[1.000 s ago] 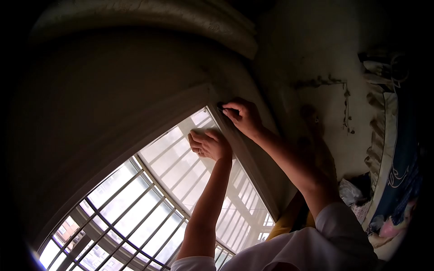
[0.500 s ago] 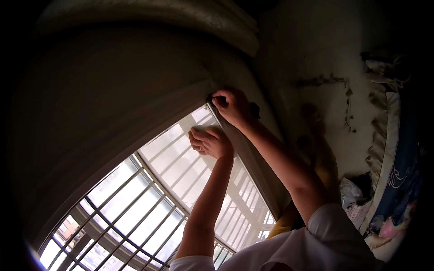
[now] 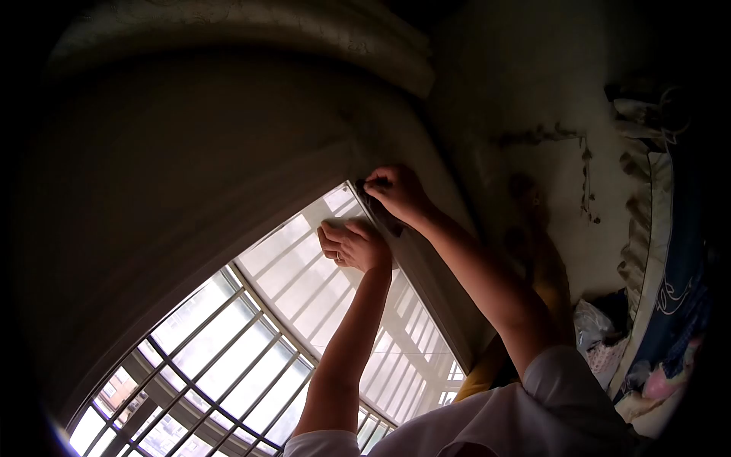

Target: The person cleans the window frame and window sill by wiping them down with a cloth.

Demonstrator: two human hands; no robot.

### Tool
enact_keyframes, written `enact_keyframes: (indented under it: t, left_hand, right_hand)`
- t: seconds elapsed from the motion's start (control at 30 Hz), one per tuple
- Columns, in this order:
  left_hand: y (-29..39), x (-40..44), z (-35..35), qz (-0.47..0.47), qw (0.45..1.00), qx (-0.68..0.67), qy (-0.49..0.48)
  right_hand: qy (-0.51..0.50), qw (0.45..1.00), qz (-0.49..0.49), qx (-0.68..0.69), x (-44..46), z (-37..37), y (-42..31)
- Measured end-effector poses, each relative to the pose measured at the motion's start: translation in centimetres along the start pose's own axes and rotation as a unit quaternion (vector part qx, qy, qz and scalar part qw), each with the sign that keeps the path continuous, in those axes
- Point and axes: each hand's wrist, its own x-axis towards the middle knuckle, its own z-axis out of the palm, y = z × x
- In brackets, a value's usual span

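Note:
My left hand (image 3: 354, 245) rests against the pale window pane (image 3: 293, 263), its fingers bent and the thumb apart from them; a ring shows on one finger. I see nothing held in it. Above and to its right, my right hand (image 3: 397, 192) is closed in a pinch at the upper corner of the window frame (image 3: 426, 293). Between its fingertips and along the frame's edge is a dark, thin piece (image 3: 373, 204), too dim to make out fully.
Window bars (image 3: 221, 346) curve across the lower left, with buildings outside. A pale rolled shape (image 3: 251, 30) lies along the top. On the right are ruffled fabric (image 3: 636, 221), blue patterned cloth (image 3: 674, 282) and a clear plastic bag (image 3: 590, 324).
My right hand first moved up and left to the frame's corner, then back down and right a little. More of the dark piece shows below it now. My left hand has stayed in place.

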Motion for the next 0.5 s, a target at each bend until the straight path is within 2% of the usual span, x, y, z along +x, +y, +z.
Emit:
enact_keyframes:
  t: [0.1, 0.13, 0.23, 0.27, 0.3, 0.37, 0.5]
  left_hand:
    - [-0.1, -0.1, 0.2, 0.008, 1.0, -0.001, 0.017]
    - [-0.1, -0.1, 0.2, 0.009, 1.0, 0.0, 0.017]
    - [-0.4, -0.2, -0.1, 0.015, 1.0, 0.007, 0.025]
    - [-0.3, -0.3, -0.2, 0.01, 1.0, 0.006, 0.024]
    - [0.1, -0.2, 0.0, 0.008, 1.0, 0.001, 0.024]
    - [0.2, 0.0, 0.1, 0.005, 1.0, -0.007, 0.019]
    - [-0.4, 0.1, 0.3, 0.008, 1.0, -0.006, 0.014]
  right_hand:
    - [0.041, 0.998, 0.003, -0.046, 0.7, 0.4, -0.8]
    - [0.087, 0.995, -0.031, -0.034, 1.5, 1.0, -0.8]
    - [0.044, 0.998, -0.027, -0.039, 2.7, 0.9, -0.1]
    - [0.062, 0.996, -0.063, -0.015, 1.6, 0.9, 0.3]
    - [0.038, 0.998, -0.03, -0.04, 0.4, 0.5, 0.1]
    - [0.029, 0.999, -0.027, -0.036, 0.1, 0.4, 0.4]
    - [0.067, 0.996, -0.019, -0.058, 2.2, 1.1, -0.8]
